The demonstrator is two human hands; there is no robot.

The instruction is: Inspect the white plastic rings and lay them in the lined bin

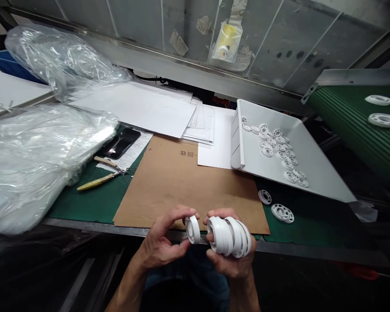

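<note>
My left hand [162, 238] pinches one white plastic ring [193, 229] between thumb and fingers, its round face turned to the left. Just right of it, my right hand [234, 264] is wrapped round a row of several white plastic rings [229, 236] lying face to face on their sides. A narrow gap separates the single ring from the row. Both hands are over the front edge of the table, at the near side of a brown cardboard sheet [182, 186]. A loose ring [264, 197] and some overlapping rings [282, 213] lie on the green mat to the right.
A grey-white tray [325, 173] holds many scattered rings. Beyond it, a green conveyor belt [347, 112] carries more. White sheets [143, 108], clear plastic bags [35, 164], a black phone [121, 143] and yellow-handled nippers [97, 182] occupy the left side.
</note>
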